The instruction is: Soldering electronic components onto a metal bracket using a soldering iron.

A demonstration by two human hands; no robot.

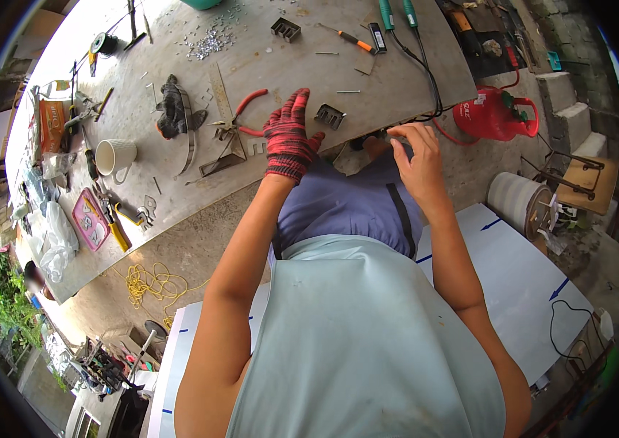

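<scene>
My left hand (291,140) wears a red-and-black knit glove and rests at the table's near edge, fingers stretched out, thumb apart. Beside its fingers lie pliers with red handles (250,100), their jaws over a flat metal frame (225,160). Just right of the glove sits a small dark slotted metal part (330,117); a similar slotted part (285,29) stands farther back. My right hand (422,159) is bare, raised off the table's edge, fingers loosely bent and apart from the thumb. Nothing shows in it.
On the metal table (280,69) lie a dark glove (172,109), a white mug (115,158), a pink tray (90,219), a heap of small metal bits (211,42), an orange-handled tool (357,41) and green-handled cabled tools (387,14). A red gas cylinder (486,115) stands right of it.
</scene>
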